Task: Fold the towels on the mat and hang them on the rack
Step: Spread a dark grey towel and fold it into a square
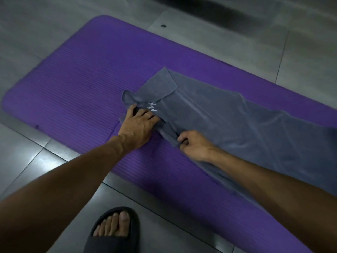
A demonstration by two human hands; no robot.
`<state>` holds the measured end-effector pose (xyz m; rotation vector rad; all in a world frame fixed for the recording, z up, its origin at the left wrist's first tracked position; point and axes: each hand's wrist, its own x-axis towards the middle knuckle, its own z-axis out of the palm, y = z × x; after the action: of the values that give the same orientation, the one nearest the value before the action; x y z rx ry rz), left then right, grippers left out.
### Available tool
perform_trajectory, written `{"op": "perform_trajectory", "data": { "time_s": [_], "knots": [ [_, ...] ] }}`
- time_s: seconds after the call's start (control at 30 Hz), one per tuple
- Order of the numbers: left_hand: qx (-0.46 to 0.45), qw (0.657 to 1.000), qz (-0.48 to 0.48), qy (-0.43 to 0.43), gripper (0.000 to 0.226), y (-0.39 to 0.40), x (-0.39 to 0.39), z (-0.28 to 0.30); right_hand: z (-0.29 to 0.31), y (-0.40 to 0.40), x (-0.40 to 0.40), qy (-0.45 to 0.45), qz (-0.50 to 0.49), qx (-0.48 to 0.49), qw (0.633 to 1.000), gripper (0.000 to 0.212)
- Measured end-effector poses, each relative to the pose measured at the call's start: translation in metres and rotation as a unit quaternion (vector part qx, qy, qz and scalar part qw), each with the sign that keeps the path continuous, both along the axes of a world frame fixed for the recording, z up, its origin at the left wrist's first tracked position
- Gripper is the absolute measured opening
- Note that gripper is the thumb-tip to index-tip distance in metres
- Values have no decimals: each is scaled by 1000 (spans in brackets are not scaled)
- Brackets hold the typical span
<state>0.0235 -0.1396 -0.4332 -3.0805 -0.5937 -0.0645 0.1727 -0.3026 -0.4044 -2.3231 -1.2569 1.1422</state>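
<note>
purple ribbed foam mat (73, 92) on grey tiled floor (27, 33). left hand (138, 125) fingers curled, gripping the bunched near-left corner of the grey terry towel (228, 125). right hand (195, 146) just beside it, pinching the near edge — fist closed on cloth. towel's long axis trails right, away from both grips; far corner already turned over. judgement: next pull goes leftward, left hand leading.

Both bare forearms extend forward and down from the lower corners of the view. Left hand (138, 125): palm down, fingers spread and curled at the tips, a ring on one finger. Right hand (194, 145): knuckles up, fingers curled shut in a pinch against the thumb. Hands near, not touching.
</note>
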Motion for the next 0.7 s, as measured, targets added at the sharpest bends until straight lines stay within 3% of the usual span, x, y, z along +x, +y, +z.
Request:
{"op": "perform_trajectory", "data": {
  "time_s": [0.07,0.13,0.2,0.27,0.37,0.47,0.53,0.63,0.7],
  "knots": [
    [-32,999,-37,-15,33,8,-1,13,6,-6,6,112,-40,16,993,17],
    [-117,991,-69,17,38,10,-14,27,10,-14,7,193,-5,-8,981,13],
    [-151,983,-74,76,42,8,-34,32,10,-14,6,193,72,-32,978,9],
    [-149,988,-32,33,46,6,-54,27,3,5,10,98,90,17,991,11],
    [-166,971,147,-87,75,2,-71,17,-7,59,25,-88,101,132,982,27],
    [-180,920,349,-7,90,7,-82,5,-21,113,26,-206,207,157,943,48],
    [-214,896,389,0,65,6,-86,-5,-30,138,23,-284,234,151,918,53],
    [-226,893,379,-89,13,-1,-80,-6,-34,164,22,-330,202,169,906,38],
    [-264,862,411,-133,8,-2,-76,0,-31,177,25,-331,194,169,908,28]
  ]
}}
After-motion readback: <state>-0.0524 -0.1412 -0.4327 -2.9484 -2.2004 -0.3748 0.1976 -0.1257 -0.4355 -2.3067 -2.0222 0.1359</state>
